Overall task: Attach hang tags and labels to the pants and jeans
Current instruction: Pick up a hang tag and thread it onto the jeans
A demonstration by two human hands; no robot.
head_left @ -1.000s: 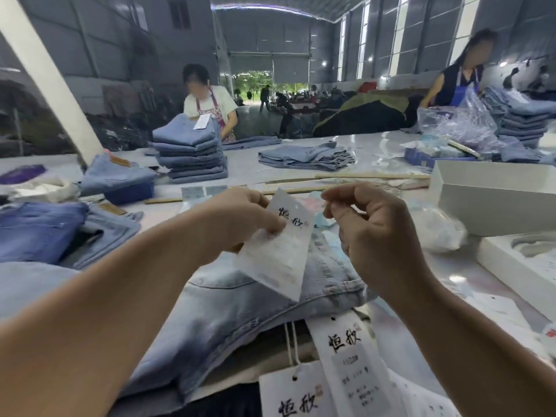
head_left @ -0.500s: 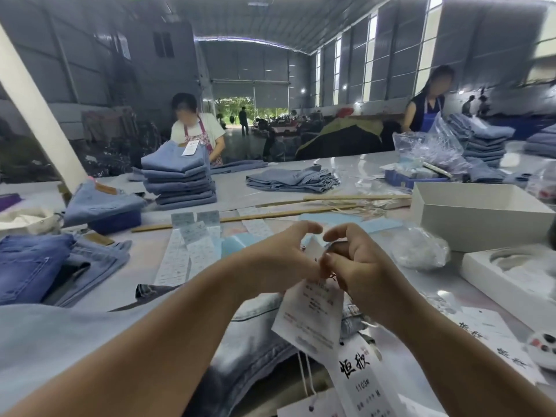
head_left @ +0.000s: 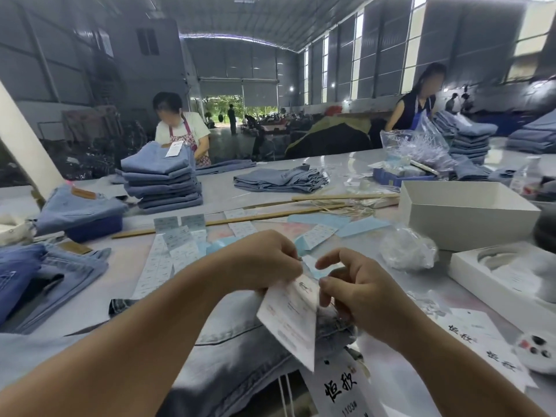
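A white hang tag (head_left: 290, 319) hangs over the waistband of light-blue jeans (head_left: 231, 347) lying in front of me. My left hand (head_left: 264, 260) pinches the tag's top edge. My right hand (head_left: 352, 284) sits just to its right with fingers curled at the tag's upper corner and thumb raised; what it pinches is too small to tell. More tagged jeans lie below, with a printed tag (head_left: 343, 386) on a white string. Strips of small labels (head_left: 168, 251) lie on the table beyond my hands.
A white open box (head_left: 463, 212) and a white tray (head_left: 493, 281) stand at the right, with a crumpled plastic bag (head_left: 406, 248) beside them. Wooden sticks (head_left: 240, 219) cross the table. Stacks of folded jeans (head_left: 162, 182) and two people stand at the far side.
My hands dropped from held-apart to meeting at the tag's top, then drew slightly apart. The tag now hangs lower over the jeans. The view tilted upward.
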